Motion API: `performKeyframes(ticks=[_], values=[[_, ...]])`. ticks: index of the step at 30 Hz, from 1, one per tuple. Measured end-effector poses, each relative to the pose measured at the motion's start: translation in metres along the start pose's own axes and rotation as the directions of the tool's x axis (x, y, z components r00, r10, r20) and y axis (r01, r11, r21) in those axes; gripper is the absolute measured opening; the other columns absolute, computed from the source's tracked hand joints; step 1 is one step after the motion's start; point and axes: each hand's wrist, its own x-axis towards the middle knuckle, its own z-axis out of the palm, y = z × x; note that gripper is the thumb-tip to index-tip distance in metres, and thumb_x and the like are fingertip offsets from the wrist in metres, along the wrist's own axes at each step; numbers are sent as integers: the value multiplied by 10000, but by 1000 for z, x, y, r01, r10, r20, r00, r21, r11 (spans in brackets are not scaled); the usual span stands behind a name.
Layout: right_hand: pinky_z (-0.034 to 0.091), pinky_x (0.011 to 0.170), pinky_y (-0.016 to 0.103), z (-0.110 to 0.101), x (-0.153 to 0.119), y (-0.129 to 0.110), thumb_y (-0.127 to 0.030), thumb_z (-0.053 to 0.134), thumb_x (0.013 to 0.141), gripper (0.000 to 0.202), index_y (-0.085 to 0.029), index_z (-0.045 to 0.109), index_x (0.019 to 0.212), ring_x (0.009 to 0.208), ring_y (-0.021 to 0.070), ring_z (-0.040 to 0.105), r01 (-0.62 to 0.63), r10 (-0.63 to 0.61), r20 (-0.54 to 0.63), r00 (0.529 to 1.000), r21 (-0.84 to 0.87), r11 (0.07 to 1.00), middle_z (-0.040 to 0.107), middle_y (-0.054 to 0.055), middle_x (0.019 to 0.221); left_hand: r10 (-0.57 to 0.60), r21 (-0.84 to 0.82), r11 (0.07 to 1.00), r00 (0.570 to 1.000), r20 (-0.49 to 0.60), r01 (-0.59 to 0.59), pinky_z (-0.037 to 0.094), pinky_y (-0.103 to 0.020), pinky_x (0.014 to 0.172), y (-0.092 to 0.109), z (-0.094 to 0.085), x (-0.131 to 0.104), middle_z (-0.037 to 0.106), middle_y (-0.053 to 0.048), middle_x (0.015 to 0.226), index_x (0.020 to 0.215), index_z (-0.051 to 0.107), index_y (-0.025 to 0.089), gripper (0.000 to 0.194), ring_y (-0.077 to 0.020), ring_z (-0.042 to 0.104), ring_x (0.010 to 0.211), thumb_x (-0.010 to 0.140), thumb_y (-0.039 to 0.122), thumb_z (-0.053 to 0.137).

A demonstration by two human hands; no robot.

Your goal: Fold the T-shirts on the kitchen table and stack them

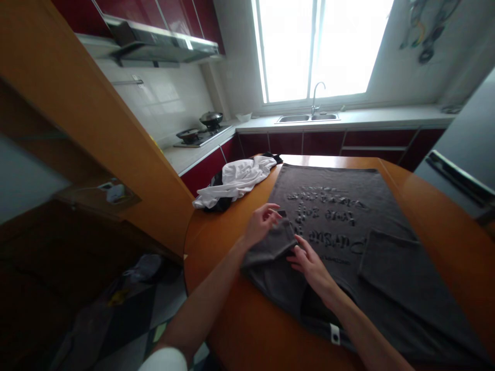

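A dark grey T-shirt (332, 278) lies spread on the table, its neckline toward me and raised black lettering across its front. The sleeve on the left (276, 241) is folded inward over the body. My left hand (262, 222) rests at that sleeve's outer edge, fingers loosely bent and apart. At the sleeve's other corner is my right hand (309, 263), its fingers spread and touching or just above the cloth. On the right, the other sleeve (389, 257) also lies folded across the shirt. A white label (334, 334) shows near the collar.
Bunched white and black clothing (242, 178) lies at the far left of the rounded wooden table (220, 278). Beyond are a counter with a sink (307, 118), a stove (204, 136) with pans, and a fridge (460, 149) at right. A wooden partition (116, 118) stands left.
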Motion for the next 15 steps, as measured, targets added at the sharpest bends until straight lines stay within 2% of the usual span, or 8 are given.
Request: performKeyframes(ticks=[1,3,4,6,8,11,15], values=[[573,833,395,1,1,1,-637,653,831,723,-214,545,1408,939,247,724,-20,21,-26,999,9,1000,724,100,1125,-27,9,1000,994,-107,28,540,-260,632,-14,-6,8,755,-77,907,1137,647,163,271,-162,698,713,917,295,560],[583,821,397,1,2,3,-655,676,791,654,-205,655,1265,934,255,727,-57,58,-68,996,21,998,724,108,1124,-75,49,994,948,-310,95,552,-272,663,-44,-22,20,750,-87,880,1080,645,143,231,-161,700,714,909,236,522],[588,821,400,1,3,4,-670,684,772,628,-204,693,1192,939,261,728,-73,75,-75,994,28,997,724,114,1137,-85,75,990,926,-368,121,557,-274,680,-57,-30,23,748,-88,873,1057,646,138,218,-158,702,718,899,206,511],[593,839,412,0,4,4,-701,692,747,615,-205,729,1107,969,276,727,-90,92,-67,993,39,995,720,125,1183,-87,119,982,909,-409,147,566,-281,709,-80,-45,25,747,-87,861,998,656,135,193,-157,705,727,874,159,509],[588,875,432,-1,4,4,-729,684,743,642,-198,741,1098,1013,293,718,-71,73,-69,995,28,997,712,139,1224,-81,138,980,918,-388,145,573,-297,757,-91,-54,22,753,-90,882,957,673,137,183,-165,715,768,855,130,521],[564,944,458,-1,0,1,-731,634,802,663,-187,733,1168,1102,309,687,34,-37,-76,996,-42,999,685,152,1289,-14,202,977,956,-292,76,573,-345,871,-90,-55,16,765,-101,982,980,712,150,207,-196,726,906,870,135,537],[534,1011,448,-1,-7,-9,-644,590,897,569,-234,698,1275,1205,299,635,233,-240,-36,970,-140,962,576,117,1454,137,343,932,990,-33,-118,482,-413,1090,-73,-41,10,715,-91,1240,1169,720,200,297,-228,645,1199,928,203,545]])
